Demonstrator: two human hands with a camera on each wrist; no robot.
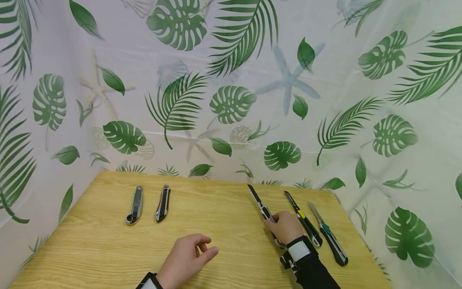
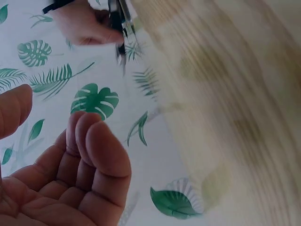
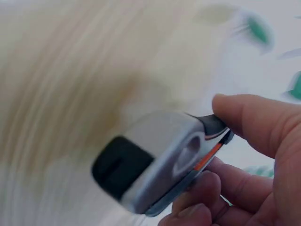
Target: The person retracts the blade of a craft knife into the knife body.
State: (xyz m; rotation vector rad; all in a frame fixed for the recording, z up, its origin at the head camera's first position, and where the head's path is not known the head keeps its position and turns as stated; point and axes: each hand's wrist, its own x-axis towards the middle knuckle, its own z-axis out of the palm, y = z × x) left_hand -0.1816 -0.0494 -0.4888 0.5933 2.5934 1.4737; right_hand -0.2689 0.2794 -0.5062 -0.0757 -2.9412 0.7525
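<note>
My right hand point(image 1: 286, 228) pinches a silver-and-black utility knife point(image 1: 266, 212) by its handle, between thumb and fingers. The knife's dark blade is out and points toward the back of the table. In the right wrist view the grey butt end of the utility knife point(image 3: 164, 150), with its black cap, faces the camera. My left hand point(image 1: 185, 255) is held at the front middle, fingers loosely bent, holding nothing. Just right of my right hand lie a black knife with a yellow slider point(image 1: 302, 215) and one with a teal slider point(image 1: 333, 242), both blades out.
Two more utility knives, a grey one point(image 1: 135, 205) and a black-and-silver one point(image 1: 163, 203), lie at the back left, no blade showing. The wooden table point(image 1: 209, 208) meets a leaf-patterned sheet point(image 1: 234, 132) at its back and sides.
</note>
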